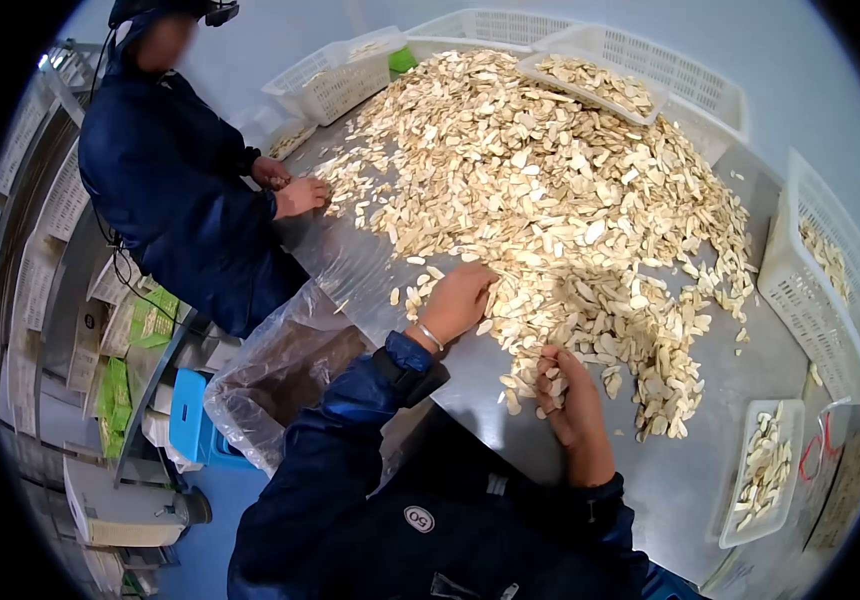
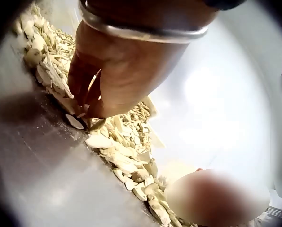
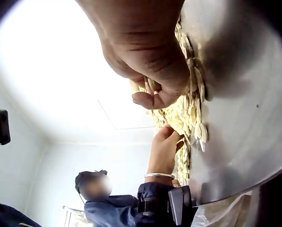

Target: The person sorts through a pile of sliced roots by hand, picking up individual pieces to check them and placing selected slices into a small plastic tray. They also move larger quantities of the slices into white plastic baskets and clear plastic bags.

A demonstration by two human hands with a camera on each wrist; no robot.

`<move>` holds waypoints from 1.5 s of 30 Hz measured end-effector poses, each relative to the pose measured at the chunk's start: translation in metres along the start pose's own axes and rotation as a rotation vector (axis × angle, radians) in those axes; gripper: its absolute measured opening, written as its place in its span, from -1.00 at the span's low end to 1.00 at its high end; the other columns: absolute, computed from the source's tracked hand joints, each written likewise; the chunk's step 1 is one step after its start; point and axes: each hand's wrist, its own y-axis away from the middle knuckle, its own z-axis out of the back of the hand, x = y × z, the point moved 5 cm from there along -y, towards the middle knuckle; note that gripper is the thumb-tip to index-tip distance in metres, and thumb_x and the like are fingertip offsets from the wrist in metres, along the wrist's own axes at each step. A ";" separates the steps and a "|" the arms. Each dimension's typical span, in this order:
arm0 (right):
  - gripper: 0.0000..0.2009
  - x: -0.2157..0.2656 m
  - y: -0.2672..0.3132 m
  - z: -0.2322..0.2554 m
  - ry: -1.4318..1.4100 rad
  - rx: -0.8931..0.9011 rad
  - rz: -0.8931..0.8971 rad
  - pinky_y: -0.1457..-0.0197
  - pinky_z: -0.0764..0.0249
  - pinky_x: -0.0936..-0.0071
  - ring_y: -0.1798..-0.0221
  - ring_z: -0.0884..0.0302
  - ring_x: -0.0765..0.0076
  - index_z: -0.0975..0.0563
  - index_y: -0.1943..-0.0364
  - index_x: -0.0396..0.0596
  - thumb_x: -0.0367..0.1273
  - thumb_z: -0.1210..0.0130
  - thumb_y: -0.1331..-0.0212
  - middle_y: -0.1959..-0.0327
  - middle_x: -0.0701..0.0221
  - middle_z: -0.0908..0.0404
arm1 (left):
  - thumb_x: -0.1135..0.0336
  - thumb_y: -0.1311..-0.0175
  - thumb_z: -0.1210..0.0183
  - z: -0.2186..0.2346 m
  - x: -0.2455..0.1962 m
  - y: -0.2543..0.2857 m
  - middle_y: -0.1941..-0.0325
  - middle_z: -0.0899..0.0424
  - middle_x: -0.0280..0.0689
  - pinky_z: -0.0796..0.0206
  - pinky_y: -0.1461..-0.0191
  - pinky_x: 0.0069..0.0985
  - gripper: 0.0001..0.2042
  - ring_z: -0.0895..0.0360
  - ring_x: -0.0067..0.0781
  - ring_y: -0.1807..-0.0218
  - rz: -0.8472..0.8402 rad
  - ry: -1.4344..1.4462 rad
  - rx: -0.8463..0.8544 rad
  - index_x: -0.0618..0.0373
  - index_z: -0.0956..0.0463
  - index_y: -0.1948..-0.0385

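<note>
A wide heap of pale dried slices covers much of the metal table. At the near left edge of the heap is my left hand, with a bangle at its wrist. Its thumb and fingers come together at the tips among the slices in the left wrist view, with a small pale slice just beneath them. My right hand is palm up by the near edge, fingers curled round a few slices. The thumb lies over these slices in the right wrist view.
Another person works at the heap's left side. White baskets line the back and right. A small tray of slices sits at right, beside red-handled scissors. A plastic-lined bin stands below the left edge.
</note>
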 end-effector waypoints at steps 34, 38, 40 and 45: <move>-0.78 -0.004 -0.004 0.011 0.374 -0.122 0.209 0.53 -0.32 0.68 0.48 -0.52 0.66 -0.58 0.01 -0.10 -0.33 -0.17 -0.36 0.32 0.46 -0.71 | 0.51 -0.28 -0.27 -0.033 -0.079 0.068 0.15 -0.61 -0.31 -0.42 0.18 -0.68 -0.78 -0.57 -0.62 0.19 0.177 0.827 -0.192 0.23 -0.52 0.08; -0.81 0.008 0.006 0.000 0.858 -0.216 0.518 0.45 -0.46 0.49 0.46 -0.61 0.52 -0.61 0.06 -0.11 -0.39 -0.20 -0.30 0.37 0.32 -0.70 | 0.46 -0.30 -0.31 -0.053 -0.068 0.075 0.31 -0.61 -0.43 -0.38 0.27 -0.74 -0.71 -0.52 -0.78 0.29 0.392 0.991 -0.083 0.23 -0.46 0.01; -0.82 0.012 0.011 -0.007 1.070 -0.240 0.701 0.39 -0.50 0.41 0.47 -0.63 0.42 -0.62 0.08 -0.10 -0.41 -0.21 -0.27 0.39 0.25 -0.69 | 0.46 -0.29 -0.32 -0.053 -0.070 0.076 0.36 -0.60 -0.45 -0.38 0.28 -0.74 -0.70 -0.51 -0.79 0.32 0.417 0.973 -0.074 0.23 -0.45 0.01; -0.83 0.016 0.016 -0.017 1.128 -0.248 0.874 0.33 -0.52 0.38 0.49 -0.64 0.25 -0.65 0.10 -0.09 -0.40 -0.21 -0.26 0.47 0.23 -0.66 | 0.47 -0.29 -0.31 -0.055 -0.067 0.077 0.35 -0.62 -0.43 -0.39 0.27 -0.73 -0.66 -0.52 -0.79 0.33 0.432 1.003 -0.090 0.27 -0.45 -0.05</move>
